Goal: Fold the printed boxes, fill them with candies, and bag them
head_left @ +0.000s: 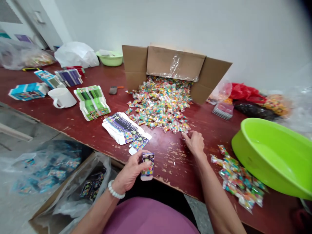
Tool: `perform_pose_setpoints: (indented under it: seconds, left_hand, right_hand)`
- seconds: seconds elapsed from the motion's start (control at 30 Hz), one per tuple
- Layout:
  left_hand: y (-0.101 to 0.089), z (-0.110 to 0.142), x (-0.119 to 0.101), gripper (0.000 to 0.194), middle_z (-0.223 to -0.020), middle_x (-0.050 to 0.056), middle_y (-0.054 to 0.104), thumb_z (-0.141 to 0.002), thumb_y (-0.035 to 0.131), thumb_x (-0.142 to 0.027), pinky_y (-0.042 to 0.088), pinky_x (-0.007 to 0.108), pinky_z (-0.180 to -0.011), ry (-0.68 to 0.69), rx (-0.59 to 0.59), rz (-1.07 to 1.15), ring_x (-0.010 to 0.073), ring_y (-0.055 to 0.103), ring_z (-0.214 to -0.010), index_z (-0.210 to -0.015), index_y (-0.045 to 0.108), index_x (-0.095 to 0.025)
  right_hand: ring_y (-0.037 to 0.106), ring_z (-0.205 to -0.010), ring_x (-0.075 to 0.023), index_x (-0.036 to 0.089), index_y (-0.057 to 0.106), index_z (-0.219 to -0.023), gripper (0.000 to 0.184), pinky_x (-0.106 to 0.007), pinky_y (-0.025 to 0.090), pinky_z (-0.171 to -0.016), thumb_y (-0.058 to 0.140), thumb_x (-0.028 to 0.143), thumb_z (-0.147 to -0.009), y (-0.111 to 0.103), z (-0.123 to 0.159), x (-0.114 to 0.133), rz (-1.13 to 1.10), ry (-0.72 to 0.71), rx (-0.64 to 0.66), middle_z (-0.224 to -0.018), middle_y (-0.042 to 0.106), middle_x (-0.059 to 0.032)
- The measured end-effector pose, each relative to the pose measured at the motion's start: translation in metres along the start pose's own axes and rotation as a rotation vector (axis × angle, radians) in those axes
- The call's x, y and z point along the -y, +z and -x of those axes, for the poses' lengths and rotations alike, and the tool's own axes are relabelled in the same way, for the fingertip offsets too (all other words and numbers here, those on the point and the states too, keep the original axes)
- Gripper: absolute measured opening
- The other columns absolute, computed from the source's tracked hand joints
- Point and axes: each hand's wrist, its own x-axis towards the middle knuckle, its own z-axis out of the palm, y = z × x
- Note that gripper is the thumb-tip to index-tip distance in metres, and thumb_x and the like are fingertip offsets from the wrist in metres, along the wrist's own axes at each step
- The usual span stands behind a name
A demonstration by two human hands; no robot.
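My left hand (pixel 136 167) is closed around a small dark purple printed box (pixel 147 162), held upright by the table's front edge. My right hand (pixel 195 142) is at the near right edge of a big pile of wrapped candies (pixel 158 104). Its fingers are curled in, with the fingertips by the nearest clear wrappers; what they pinch, if anything, is hidden. Left of the pile, a row of flat folded purple cartons (pixel 122 128) lies fanned out, its near end just beyond my left hand.
The candies spill from an open cardboard box (pixel 175 61). At right stand a green basin (pixel 243 136) and loose wrapped candies (pixel 240 178). Green cartons (pixel 92 102), a white mug (pixel 62 97) and blue cartons (pixel 28 91) are at left. Below the edge sits a plastic-lined carton (pixel 70 195).
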Motion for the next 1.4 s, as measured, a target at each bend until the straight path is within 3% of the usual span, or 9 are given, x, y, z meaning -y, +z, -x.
perform_pose_setpoints:
  seconds: [0.17, 0.3, 0.4, 0.47, 0.6, 0.77, 1.03, 1.23, 1.4]
  left_hand:
    - [-0.007, -0.001, -0.004, 0.040, -0.082, -0.002, 0.062, -0.067, 0.082, -0.024, 0.049, 0.024, -0.070, 0.094, -0.104, -0.128, 0.0137, 0.057, -0.076, -0.101, 0.062, -0.019]
    - [-0.014, -0.004, -0.011, 0.046, -0.091, 0.000, 0.067, -0.069, 0.082, -0.027, 0.052, 0.025, -0.074, 0.141, -0.181, -0.151, 0.0154, 0.063, -0.081, -0.111, 0.066, -0.018]
    - [-0.013, -0.006, -0.017, 0.046, -0.088, 0.000, 0.069, -0.066, 0.085, -0.029, 0.055, 0.025, -0.067, 0.171, -0.244, -0.045, 0.0145, 0.065, -0.074, -0.106, 0.063, -0.018]
    - [-0.009, -0.006, -0.021, 0.048, -0.084, -0.001, 0.068, -0.064, 0.087, -0.029, 0.057, 0.027, -0.060, 0.147, -0.253, 0.065, 0.0153, 0.066, -0.070, -0.102, 0.058, -0.019]
    - [-0.006, 0.000, -0.023, 0.047, -0.083, -0.002, 0.067, -0.061, 0.088, -0.021, 0.061, 0.033, -0.062, 0.056, -0.203, 0.213, 0.0164, 0.068, -0.071, -0.092, 0.053, -0.019]
    - [-0.010, 0.009, -0.015, 0.053, -0.095, 0.003, 0.070, -0.058, 0.088, -0.013, 0.057, 0.027, -0.072, -0.031, -0.061, 0.225, 0.0159, 0.068, -0.081, -0.103, 0.061, -0.017]
    - [0.005, 0.007, 0.006, 0.046, -0.098, 0.007, 0.070, -0.071, 0.078, -0.019, 0.051, 0.026, -0.073, -0.108, 0.417, 0.070, 0.0168, 0.068, -0.081, -0.114, 0.062, -0.015]
    - [0.005, 0.007, 0.000, 0.037, -0.100, 0.006, 0.067, -0.077, 0.063, -0.015, 0.052, 0.026, -0.067, -0.050, 0.346, -0.032, 0.0146, 0.067, -0.074, -0.112, 0.052, -0.019]
    - [0.007, 0.007, -0.004, 0.029, -0.085, -0.001, 0.059, -0.072, 0.061, -0.012, 0.047, 0.021, -0.058, 0.029, 0.260, -0.239, 0.0120, 0.056, -0.071, -0.100, 0.056, -0.020]
  right_hand:
    - [0.062, -0.095, -0.0313, 0.018, 0.071, -0.089, 0.031, -0.045, 0.046, -0.085, 0.065, 0.046, -0.080, 0.015, -0.004, -0.020, -0.192, 0.070, 0.034, -0.098, 0.068, -0.0138]
    - [0.064, -0.079, -0.0252, 0.016, 0.067, -0.091, 0.036, -0.038, 0.048, -0.075, 0.062, 0.050, -0.081, -0.001, 0.017, -0.009, -0.397, 0.055, 0.039, -0.086, 0.070, -0.0101]
    - [0.062, -0.069, -0.0187, 0.019, 0.066, -0.094, 0.034, -0.030, 0.048, -0.066, 0.062, 0.051, -0.083, -0.020, 0.054, 0.016, -0.592, -0.076, 0.174, -0.084, 0.071, -0.0043]
    - [0.061, -0.071, -0.0176, 0.020, 0.066, -0.094, 0.025, -0.030, 0.047, -0.067, 0.061, 0.044, -0.088, -0.030, 0.082, 0.036, -0.797, -0.276, 0.380, -0.088, 0.070, -0.0038]
    - [0.058, -0.079, -0.0178, 0.020, 0.065, -0.090, 0.009, -0.030, 0.045, -0.074, 0.058, 0.025, -0.093, -0.040, 0.113, 0.062, -0.700, -0.521, 0.320, -0.086, 0.064, -0.0038]
    - [0.056, -0.079, -0.0181, 0.020, 0.062, -0.092, 0.011, -0.031, 0.045, -0.072, 0.053, 0.014, -0.093, -0.048, 0.109, 0.062, -0.560, -0.715, 0.321, -0.086, 0.059, -0.0039]
    - [0.059, -0.083, -0.0184, 0.020, 0.062, -0.096, 0.016, -0.032, 0.048, -0.073, 0.048, 0.011, -0.096, -0.055, 0.110, 0.071, -0.485, -0.811, 0.390, -0.092, 0.058, -0.0058]
    - [0.058, -0.080, -0.0187, 0.020, 0.061, -0.099, 0.020, -0.032, 0.049, -0.071, 0.046, 0.008, -0.093, -0.055, 0.104, 0.063, -0.384, -0.821, 0.311, -0.095, 0.057, -0.0076]
    - [0.057, -0.083, -0.0196, 0.020, 0.063, -0.102, 0.014, -0.034, 0.049, -0.075, 0.059, 0.015, -0.089, -0.056, 0.108, 0.063, -0.356, -0.926, 0.515, -0.099, 0.061, -0.0079]
